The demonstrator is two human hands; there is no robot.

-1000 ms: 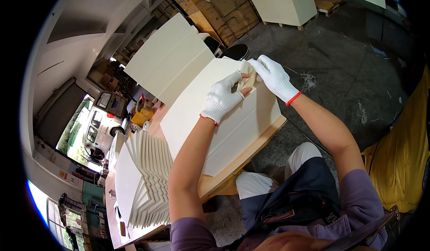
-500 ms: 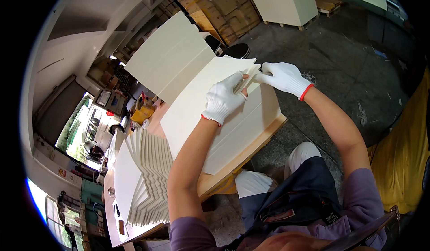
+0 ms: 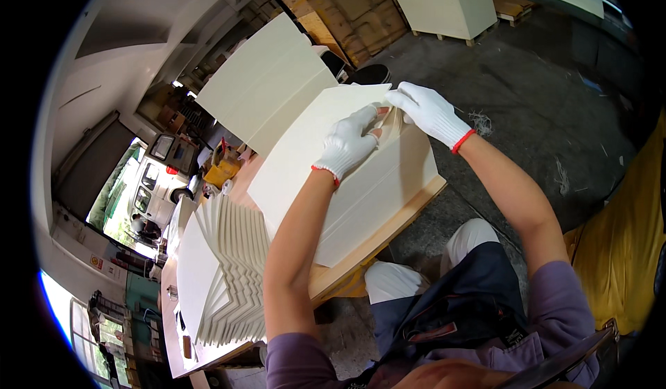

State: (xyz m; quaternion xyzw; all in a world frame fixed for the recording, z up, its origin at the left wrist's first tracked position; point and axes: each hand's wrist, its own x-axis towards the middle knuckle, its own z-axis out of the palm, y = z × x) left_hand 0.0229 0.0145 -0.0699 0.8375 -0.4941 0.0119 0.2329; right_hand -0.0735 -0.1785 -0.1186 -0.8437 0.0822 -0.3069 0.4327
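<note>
Watching remotely, I see the left hand (image 3: 347, 141), thumb and finger spread, on the white sheet stack (image 3: 300, 156) beneath them; just beyond, the right hand (image 3: 427, 113) touches its corner, pinch unclear.

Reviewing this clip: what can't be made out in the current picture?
- Right hand, head view: its own knuckles hide whether its grip has closed on the white sheets.
- Left hand, head view: its back hides the palm.
- Yellow covering, head view: cut off by the dark fisheye rim.
- Pale strands, head view: too small to identify.
</note>
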